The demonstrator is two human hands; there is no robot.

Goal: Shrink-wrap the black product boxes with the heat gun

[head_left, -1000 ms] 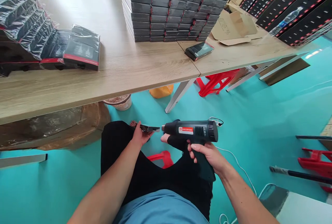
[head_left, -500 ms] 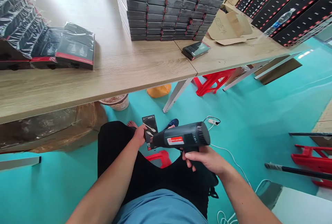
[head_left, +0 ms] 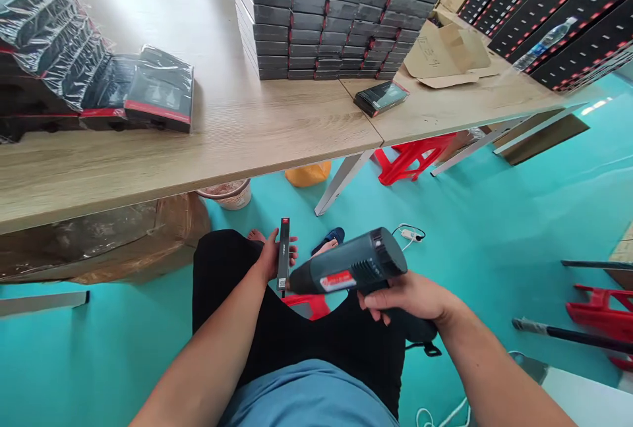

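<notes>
My right hand is closed round the handle of a dark heat gun with a red and white label. Its nozzle points left, close to a slim black box. That box stands edge-on to me, its narrow printed side showing, in the grip of my left hand; the fingers reach round to its right side. Both hands are above my lap, in front of the table. Whether the nozzle touches the box I cannot tell.
On the wooden table stand a tall stack of black boxes, film-wrapped boxes at left and a single box. Opened cardboard lies farther right. Below are a bin, a red stool and a power strip.
My left hand has turned the box from its broad printed face to its narrow side. The heat gun has tilted slightly, its rear end rising. The whole view has shifted a little.
</notes>
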